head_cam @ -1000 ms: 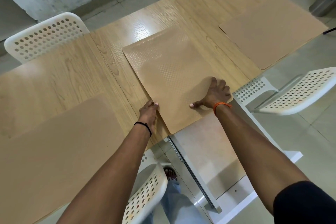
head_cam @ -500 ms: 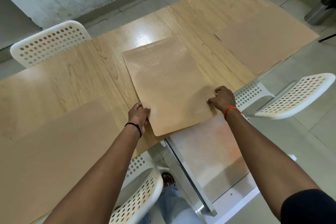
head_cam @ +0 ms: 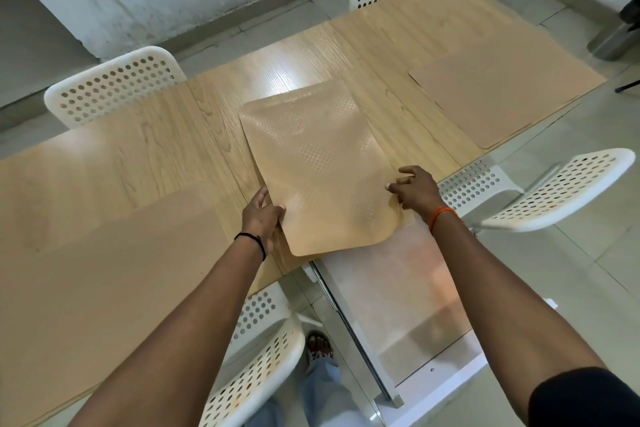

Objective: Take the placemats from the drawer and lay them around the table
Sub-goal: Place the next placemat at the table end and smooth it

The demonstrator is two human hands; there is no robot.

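The left hand [head_cam: 260,215] and right hand [head_cam: 415,191] each hold a side of the shiny tan bumpy placemat [head_cam: 318,170], fingers curled on its edges. It lies in the middle of the light wooden surface [head_cam: 138,156], its near end sticking out past the edge

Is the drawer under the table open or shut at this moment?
Open. The drawer sticks out from under the table edge toward the person, and its pale bottom is visible below the placemat.

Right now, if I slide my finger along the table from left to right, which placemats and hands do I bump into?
Left mat → left hand → middle mat, gripped by both hands → right hand → right mat.
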